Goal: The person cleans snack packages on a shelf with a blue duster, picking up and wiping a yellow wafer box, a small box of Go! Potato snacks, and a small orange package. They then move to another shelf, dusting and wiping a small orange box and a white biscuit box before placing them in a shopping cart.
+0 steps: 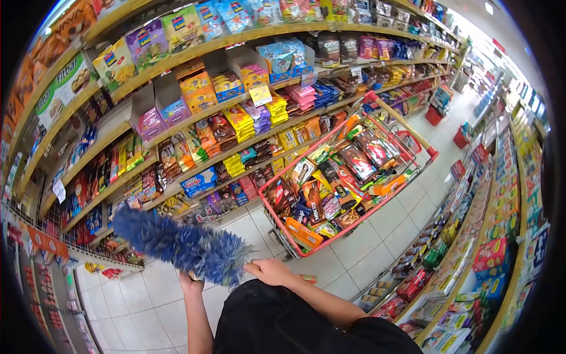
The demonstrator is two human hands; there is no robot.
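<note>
A fluffy blue feather duster (177, 243) stretches from my body toward the low shelves on the left. My left hand (190, 282) grips its handle from below, mostly hidden by the blue fibres. My right hand (270, 271) rests against the near end of the duster head, fingers curled on the fibres. My black shirt (277, 321) fills the bottom of the view.
A red shopping cart (407, 128) heaped with snack packets stands in the aisle just ahead to the right. Stocked wooden shelves (194, 121) line the left; lower racks of goods (466, 259) line the right. White tiled floor (377, 236) runs between them.
</note>
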